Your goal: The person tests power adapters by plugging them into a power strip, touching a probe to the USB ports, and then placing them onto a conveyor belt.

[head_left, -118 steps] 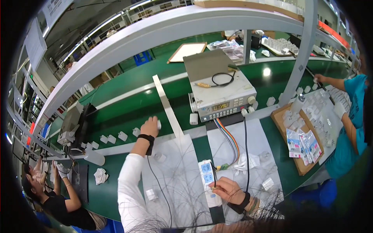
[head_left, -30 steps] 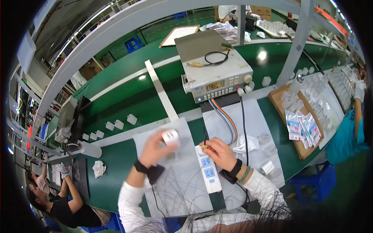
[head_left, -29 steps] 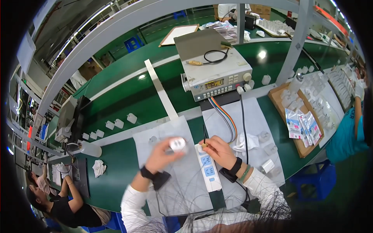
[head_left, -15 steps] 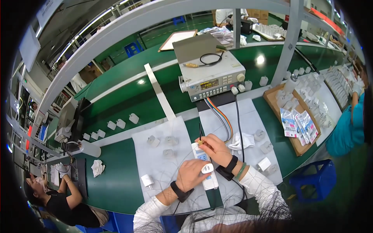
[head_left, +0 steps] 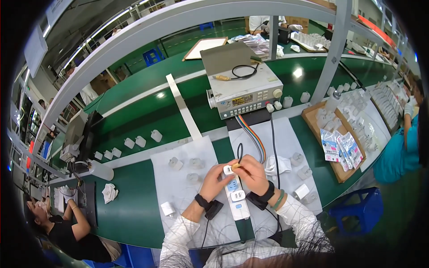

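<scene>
Since half a second ago, the left hand (head_left: 214, 184) has moved up along the power strip (head_left: 241, 213), and a white charger block (head_left: 237, 195) now sits on the strip where that hand was. At the centre of the frame, its thumb and fingers grip a second charger (head_left: 229, 169); fingers hide whether this one is plugged in. The right hand (head_left: 254, 175) pinches a brass-coloured connector (head_left: 235, 165) on a looped black cable (head_left: 240, 151) against it; the contact is hard to make out. On the smooth white sheet (head_left: 183, 196) at left lie frosted, translucent blocks (head_left: 175, 163). Above centre, a boxy metal instrument (head_left: 241, 91) has a lit display too small to read. At right, glossy printed pouches (head_left: 342, 147) lie in a cardboard tray (head_left: 309, 119).
</scene>
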### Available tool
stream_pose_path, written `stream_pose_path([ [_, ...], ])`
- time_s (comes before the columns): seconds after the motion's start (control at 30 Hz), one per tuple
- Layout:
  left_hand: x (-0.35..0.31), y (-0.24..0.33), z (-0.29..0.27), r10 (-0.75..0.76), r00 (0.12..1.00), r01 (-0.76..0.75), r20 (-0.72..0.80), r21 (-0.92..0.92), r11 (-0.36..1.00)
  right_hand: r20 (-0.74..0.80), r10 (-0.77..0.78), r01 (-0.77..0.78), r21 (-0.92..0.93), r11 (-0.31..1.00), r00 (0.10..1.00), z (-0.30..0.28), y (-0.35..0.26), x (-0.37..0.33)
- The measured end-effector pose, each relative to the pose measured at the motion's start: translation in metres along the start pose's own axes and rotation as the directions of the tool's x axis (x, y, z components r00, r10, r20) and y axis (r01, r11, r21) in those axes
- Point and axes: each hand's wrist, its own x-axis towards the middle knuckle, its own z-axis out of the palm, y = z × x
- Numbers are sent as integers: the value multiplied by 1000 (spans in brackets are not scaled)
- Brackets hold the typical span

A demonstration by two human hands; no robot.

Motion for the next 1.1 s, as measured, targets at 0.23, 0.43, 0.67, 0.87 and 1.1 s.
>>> stream_pose_path([
  [0.23, 1, -12, 0, 36, 999, -37, -23, -17, 999, 204, 303, -329, 102, 939, 931, -20, -48, -36],
  [0.43, -1, -12, -2, 46, 998, -47, -41, -18, 999, 241, 323, -330, -13, 944, 915, -14, -48, -51],
  [0.67, 55, 51, -57, 223, 948, -152, -225, 294, 944, 265, 308, -313, -22, 949, 914, -15, -43, -53],
  [0.87, 160, 0, -110, 67, 996, -83, 52, 760, 645, 326, 255, -264, -16, 964, 911, -12, -49, -47],
  [1.1, 199, -31, -101, -226, 966, 0, 124, 875, 483, 351, 268, -286, -1, 958, 897, -19, -43, -47],
])
